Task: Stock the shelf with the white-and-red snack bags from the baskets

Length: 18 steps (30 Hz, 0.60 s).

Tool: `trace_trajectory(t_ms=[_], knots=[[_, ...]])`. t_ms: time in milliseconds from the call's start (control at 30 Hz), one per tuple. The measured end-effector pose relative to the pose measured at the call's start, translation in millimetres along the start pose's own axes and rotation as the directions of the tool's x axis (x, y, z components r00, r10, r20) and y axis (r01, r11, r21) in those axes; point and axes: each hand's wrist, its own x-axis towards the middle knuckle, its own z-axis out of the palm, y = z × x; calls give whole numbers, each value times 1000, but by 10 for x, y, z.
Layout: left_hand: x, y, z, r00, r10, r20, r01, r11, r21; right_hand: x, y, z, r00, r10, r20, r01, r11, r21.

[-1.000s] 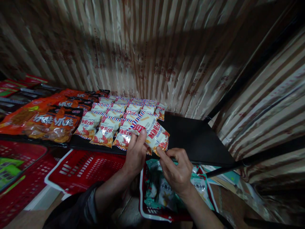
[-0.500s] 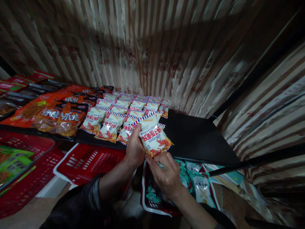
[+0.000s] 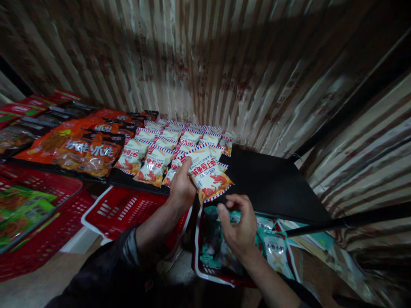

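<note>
My left hand [image 3: 183, 184] grips the left edge of a white and orange snack bag [image 3: 210, 173] with a striped blue and red edge, tilted over the front of the black shelf [image 3: 266, 184]. Apart from the bag, my right hand [image 3: 239, 222] is raised just below and to the right of it, fingers parted and partly curled, holding nothing. Rows of matching snack bags [image 3: 154, 166] lie on the shelf behind and left of the held one.
Orange snack packs [image 3: 93, 152] lie farther left on the shelf. Below stand a red basket with teal packs [image 3: 276, 252], a red basket [image 3: 128, 214] and another with green packs [image 3: 24, 214]. Black metal bars [image 3: 349, 216] cross at the right.
My right hand has let go of the bag's lower corner and moved right, its fingers opening. My left hand still holds the bag. The view has shifted slightly.
</note>
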Motion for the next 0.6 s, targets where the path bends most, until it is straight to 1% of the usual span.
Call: trace_trajectory(t_ms=[33, 67, 100, 133, 167, 200, 233, 267, 333, 433, 500, 600], knots=[[-10, 20, 31, 1000, -3, -19, 2, 998, -56, 9, 36, 10, 986, 168, -14, -166, 983, 75], [-25, 37, 60, 999, -6, -35, 2, 996, -91, 20, 72, 24, 945, 326, 8, -322, 932, 167], [-44, 49, 86, 999, -13, -48, 7, 993, -115, 34, 103, 41, 887, 457, 63, -457, 849, 264], [-65, 55, 107, 998, -32, -54, 25, 990, -136, 48, 127, 59, 824, 550, 137, -559, 748, 356], [-86, 55, 121, 997, -54, -52, 46, 989, -143, 63, 142, 77, 766, 609, 206, -629, 643, 437], [-104, 48, 130, 996, -77, -49, 69, 987, -142, 77, 148, 92, 720, 645, 256, -669, 547, 504], [-119, 37, 132, 994, -100, -46, 93, 986, -135, 90, 147, 104, 688, 668, 283, -685, 469, 558], [-129, 25, 129, 992, -122, -42, 116, 986, -124, 101, 142, 113, 668, 685, 290, -684, 412, 602], [-131, 9, 110, 989, -145, -35, 142, 986, -90, 117, 133, 118, 644, 713, 277, -665, 343, 663], [-91, 47, 68, 994, -109, -16, 109, 994, -24, 125, 151, 102, 618, 727, 299, -662, 276, 697], [-54, 119, 41, 997, -69, 22, 68, 997, 25, 121, 180, 86, 623, 717, 313, -665, 275, 694], [-18, 252, 21, 995, -70, 67, 61, 990, 128, 110, 213, 72, 652, 699, 295, -661, 332, 673]])
